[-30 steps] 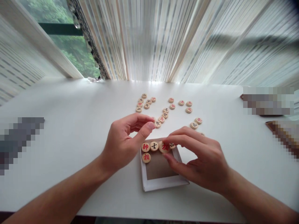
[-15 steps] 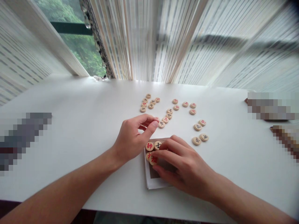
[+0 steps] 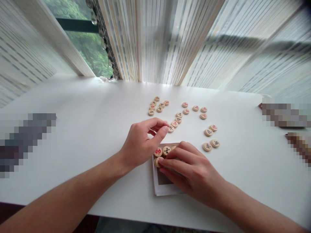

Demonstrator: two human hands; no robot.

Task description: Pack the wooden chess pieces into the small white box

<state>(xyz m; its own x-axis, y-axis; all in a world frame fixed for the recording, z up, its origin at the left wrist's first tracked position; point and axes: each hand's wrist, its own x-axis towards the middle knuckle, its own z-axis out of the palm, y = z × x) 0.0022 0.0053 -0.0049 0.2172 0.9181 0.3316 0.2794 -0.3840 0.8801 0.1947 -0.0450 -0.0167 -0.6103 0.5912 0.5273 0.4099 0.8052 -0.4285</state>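
Note:
My right hand (image 3: pixel 188 166) holds a round wooden Chinese chess piece (image 3: pixel 158 162) with a red mark, gripped at its right side by the fingertips. This piece overlaps another disc at the left of a shallow box (image 3: pixel 167 190) with a white rim and brown inside. Above it in the box lie a piece with a red character (image 3: pixel 158 151) and one with a black character (image 3: pixel 167 150); the hand hides more. My left hand (image 3: pixel 148 137) hovers past the box's upper left corner, thumb and forefinger pinched beside a black-marked piece (image 3: pixel 171 128). What the pinch holds, if anything, is hidden.
Loose chess pieces lie beyond the hands on the white table (image 3: pixel 97 103), with a pair of black-marked ones (image 3: pixel 207 147) to the right of the box. Blurred-out objects lie at the left (image 3: pixel 29 142) and right edges. Curtains (image 3: pixel 155 48) and a window stand behind.
My right hand has shifted its piece up and left within the box, over the disc there. My left hand keeps its place near the loose pieces. The view has shifted slightly.

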